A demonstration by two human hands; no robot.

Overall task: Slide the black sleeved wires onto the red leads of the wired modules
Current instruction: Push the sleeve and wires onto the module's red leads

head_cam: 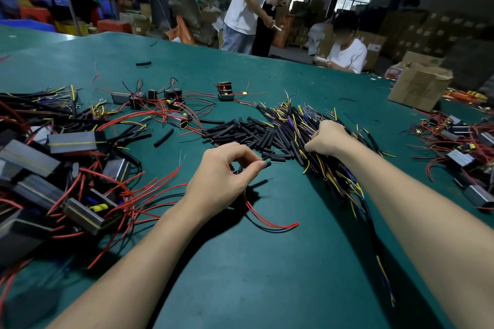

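Note:
My left hand (pixel 223 176) hovers over the green table (pixel 254 262) and pinches a short black sleeve (pixel 267 164) between thumb and forefinger. Red leads (pixel 267 219) trail out from under that hand toward me. My right hand (pixel 327 139) reaches into the bundle of black sleeved wires (pixel 342 181) with yellow and blue ends, its fingers curled round some of them. A loose heap of short black sleeves (pixel 254 133) lies just beyond both hands. Wired modules (pixel 80 205) with red leads are piled at the left.
More modules (pixel 171 104) sit mid-table, and another pile (pixel 465 147) lies at the right. A cardboard box (pixel 419 85) stands at the far right. Two people (pixel 344 51) are at the table's far edge. Bare green surface lies between my forearms.

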